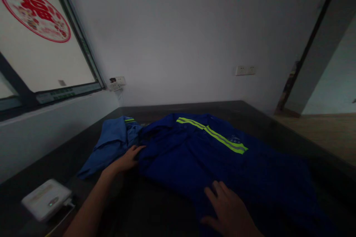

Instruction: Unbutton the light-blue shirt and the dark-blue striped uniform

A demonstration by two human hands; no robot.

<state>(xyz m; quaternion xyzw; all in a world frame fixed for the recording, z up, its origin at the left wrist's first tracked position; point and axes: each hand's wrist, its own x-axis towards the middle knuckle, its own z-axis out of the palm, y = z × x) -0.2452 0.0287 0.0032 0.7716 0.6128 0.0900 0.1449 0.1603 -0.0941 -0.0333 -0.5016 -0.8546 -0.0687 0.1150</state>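
A dark blue work jacket (pixel 178 159) with yellow-green and grey reflective strips (pixel 225 141) across its chest lies spread on the dark table. At its left edge is my left hand (pixel 129 159), fingers stretched out and touching the cloth. My right hand (pixel 229 209) rests over the lower front of the jacket, fingers apart, holding nothing. Left of the jacket lies a lighter blue garment (pixel 109 139), folded, with a small yellow-green strip. The right part of the jacket fades into shadow.
A white box-like device (pixel 47 199) with a cable sits at the front left of the table (pixel 222 107). Beyond are a wall with sockets (pixel 245 70), a window with a red round sticker (pixel 36 12) at left, and a doorway at right.
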